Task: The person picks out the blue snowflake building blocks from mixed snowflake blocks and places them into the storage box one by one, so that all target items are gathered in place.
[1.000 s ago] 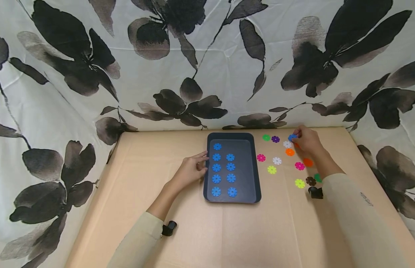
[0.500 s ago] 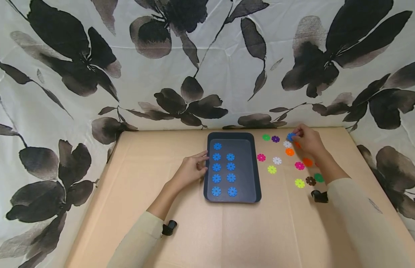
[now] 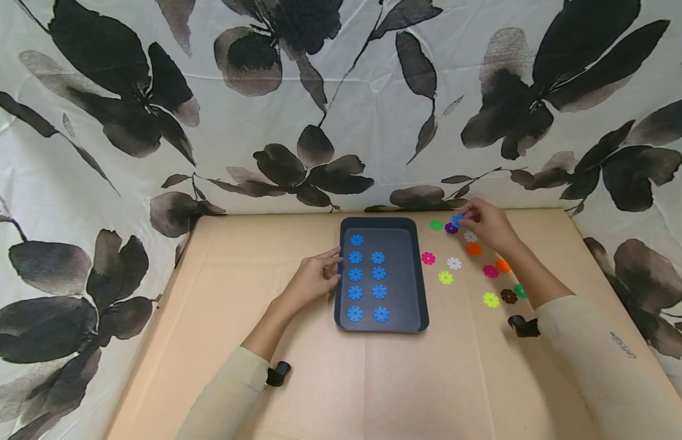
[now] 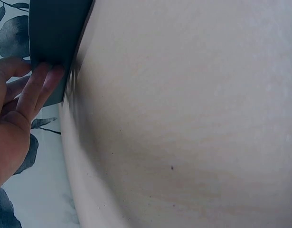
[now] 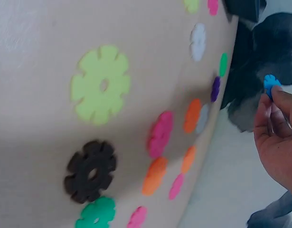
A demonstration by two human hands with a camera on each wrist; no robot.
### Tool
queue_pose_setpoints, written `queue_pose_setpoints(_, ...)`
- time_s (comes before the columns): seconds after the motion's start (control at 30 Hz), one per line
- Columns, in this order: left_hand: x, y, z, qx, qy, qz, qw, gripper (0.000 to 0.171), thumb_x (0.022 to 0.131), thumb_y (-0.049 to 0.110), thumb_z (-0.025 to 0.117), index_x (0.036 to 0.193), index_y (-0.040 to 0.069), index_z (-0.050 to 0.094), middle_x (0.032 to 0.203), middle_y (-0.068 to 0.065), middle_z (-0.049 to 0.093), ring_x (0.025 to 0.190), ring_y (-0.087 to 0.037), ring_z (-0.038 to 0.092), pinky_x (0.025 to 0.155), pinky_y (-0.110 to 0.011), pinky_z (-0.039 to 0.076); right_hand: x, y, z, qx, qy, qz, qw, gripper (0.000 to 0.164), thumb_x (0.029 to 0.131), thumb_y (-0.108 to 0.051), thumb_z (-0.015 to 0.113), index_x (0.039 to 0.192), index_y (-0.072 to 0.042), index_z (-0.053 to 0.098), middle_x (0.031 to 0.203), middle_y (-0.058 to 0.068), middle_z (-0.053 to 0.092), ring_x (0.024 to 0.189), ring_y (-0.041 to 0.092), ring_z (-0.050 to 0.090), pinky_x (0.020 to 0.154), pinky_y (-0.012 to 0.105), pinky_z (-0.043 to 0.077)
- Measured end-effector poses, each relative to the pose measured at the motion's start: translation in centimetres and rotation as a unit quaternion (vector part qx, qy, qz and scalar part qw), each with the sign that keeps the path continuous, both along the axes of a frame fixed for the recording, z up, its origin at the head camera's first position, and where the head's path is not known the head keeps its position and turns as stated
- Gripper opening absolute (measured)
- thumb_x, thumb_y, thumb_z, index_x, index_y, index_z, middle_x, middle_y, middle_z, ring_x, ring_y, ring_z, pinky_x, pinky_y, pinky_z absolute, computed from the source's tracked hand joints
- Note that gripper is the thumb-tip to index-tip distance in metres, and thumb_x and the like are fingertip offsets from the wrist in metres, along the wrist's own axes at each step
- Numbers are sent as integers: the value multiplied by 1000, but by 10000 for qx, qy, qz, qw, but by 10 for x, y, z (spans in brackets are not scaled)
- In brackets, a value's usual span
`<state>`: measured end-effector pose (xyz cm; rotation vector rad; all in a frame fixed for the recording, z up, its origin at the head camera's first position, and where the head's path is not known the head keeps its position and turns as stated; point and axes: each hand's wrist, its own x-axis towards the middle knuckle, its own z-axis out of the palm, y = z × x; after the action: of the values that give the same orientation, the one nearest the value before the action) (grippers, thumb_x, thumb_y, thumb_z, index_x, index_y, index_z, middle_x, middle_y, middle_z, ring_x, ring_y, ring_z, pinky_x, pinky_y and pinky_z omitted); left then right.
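My right hand point(image 3: 491, 227) pinches a blue notched plastic disc point(image 5: 270, 84) between thumb and fingertips. It holds the disc up, and in the head view the disc overlaps a purple disc point(image 3: 450, 228) near the back edge. A dark grey tray point(image 3: 398, 305) holds blue discs in two columns, several in each; the left column reaches one disc farther back. At the tray's left side, my left hand point(image 3: 313, 278) rests its fingertips against the outer wall point(image 4: 58, 28), the fingers fairly straight.
Loose discs lie right of the tray: green point(image 3: 436, 225), pink point(image 3: 428, 258), white point(image 3: 454, 263), yellow-green point(image 3: 491, 300), brown point(image 3: 508, 296) and orange point(image 3: 473, 249) among them. Floral cloth point(image 3: 341, 110) hangs behind the tan table point(image 3: 297, 391).
My right hand has moved left with the blue disc, from over the back right discs to over the purple one. The left hand and tray stay put.
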<state>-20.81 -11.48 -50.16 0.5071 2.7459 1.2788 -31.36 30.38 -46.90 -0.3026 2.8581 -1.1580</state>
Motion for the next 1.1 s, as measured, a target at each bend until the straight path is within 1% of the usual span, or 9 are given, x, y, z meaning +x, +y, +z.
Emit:
queue_pose_setpoints(0.2, 1, -1, -1, -4, 84, 7, 10000, 42, 89, -1, 74, 130, -7, 67, 153, -17, 54, 64, -7, 57, 59, -19, 50, 1, -23, 7, -85, 16, 337, 9994, 18, 100, -10, 67, 114, -1, 58, 100, 18, 64, 90, 34, 64, 68, 10, 50)
queue_pose_setpoints(0.3, 2, -1, -1, 19, 76, 5, 10000, 42, 89, -1, 74, 130, -8, 67, 153, -17, 54, 65, -7, 58, 59, -19, 51, 1, -37, 8, -65, 13, 516, 9986, 18, 99, -10, 69, 113, -3, 60, 99, 15, 65, 88, 32, 65, 68, 15, 51)
queue_pose_setpoints(0.43, 2, -1, -1, 35, 67, 0, 10000, 43, 89, -1, 74, 130, -8, 67, 153, -17, 54, 65, -7, 58, 60, -19, 51, 1, -56, 9, 42, 89, 767, 9970, 16, 99, -11, 69, 111, -4, 62, 100, 13, 66, 91, 27, 63, 74, 20, 50)
queue_pose_setpoints(0.53, 2, -1, -1, 27, 85, -10, 10000, 42, 89, -1, 74, 130, -8, 67, 153, -18, 53, 65, -7, 58, 59, -19, 50, 1, -72, 8, 55, 199, 938, 9954, 15, 98, -10, 69, 110, -4, 63, 99, 13, 68, 91, 27, 63, 79, 26, 53)
queue_pose_setpoints(0.67, 2, -1, -2, 39, 86, -12, 10000, 43, 89, -2, 74, 130, -8, 66, 153, -18, 53, 64, -7, 57, 59, -19, 50, 1, -94, 8, 222, 379, 1185, 9920, 13, 96, -7, 71, 108, -5, 65, 96, 12, 70, 89, 26, 65, 80, 36, 55)
queue_pose_setpoints(0.77, 3, -1, -1, 57, 74, -1, 10000, 43, 88, -2, 74, 130, -8, 66, 153, -18, 53, 64, -7, 57, 59, -19, 50, -1, -109, 5, 356, 393, 1365, 9892, 12, 96, -8, 72, 106, -6, 66, 95, 11, 71, 87, 25, 66, 78, 37, 56)
queue_pose_setpoints(0.9, 4, -1, 0, 47, 46, 2, 10000, 42, 89, -2, 74, 130, -8, 66, 153, -18, 53, 65, -8, 57, 59, -19, 50, -6, -125, -3, 470, 313, 1513, 9869, 10, 97, -9, 71, 105, -7, 66, 94, 9, 70, 85, 23, 63, 76, 34, 55)
queue_pose_setpoints(1.1, 5, 0, 0, 18, 13, 10, 10000, 42, 89, -1, 74, 130, -8, 67, 153, -17, 53, 65, -8, 57, 59, -18, 49, -12, -143, -12, 700, 237, 1715, 9824, 9, 97, -8, 71, 104, -6, 66, 95, 10, 71, 87, 24, 63, 81, 38, 57)
